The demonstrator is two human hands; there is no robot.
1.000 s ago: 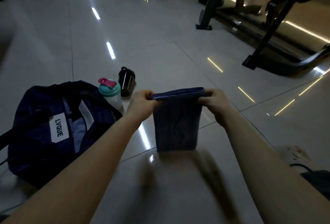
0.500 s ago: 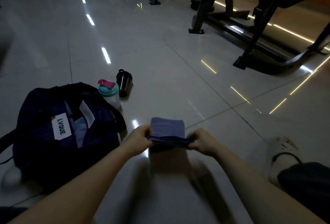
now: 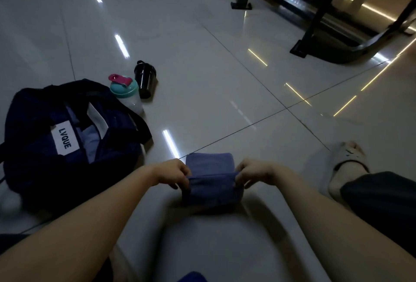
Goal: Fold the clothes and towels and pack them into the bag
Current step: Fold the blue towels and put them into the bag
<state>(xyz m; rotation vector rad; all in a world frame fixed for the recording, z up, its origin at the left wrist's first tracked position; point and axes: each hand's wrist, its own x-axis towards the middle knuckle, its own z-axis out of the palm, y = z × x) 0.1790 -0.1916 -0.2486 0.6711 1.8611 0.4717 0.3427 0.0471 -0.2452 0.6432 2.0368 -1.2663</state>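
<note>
A small blue towel point(image 3: 211, 176) lies on the tiled floor in front of me, folded over on itself. My left hand point(image 3: 172, 173) pinches the left end of its near fold. My right hand point(image 3: 252, 172) pinches the right end of the same fold. A dark navy bag point(image 3: 67, 137) with a white LVQUE label lies open on the floor to the left, apart from the towel, with pale blue cloth showing inside.
A teal-lidded bottle point(image 3: 126, 92) and a black shaker bottle point(image 3: 145, 78) stand behind the bag. Black gym machine frames point(image 3: 326, 23) fill the far right. My socked foot and dark trouser leg point(image 3: 351, 169) lie at right. White fabric point(image 3: 213, 243) covers my lap.
The towel hung upright between both hands a second ago. It has since come down to the floor and been folded over, both hands lowering toward me while keeping their pinch.
</note>
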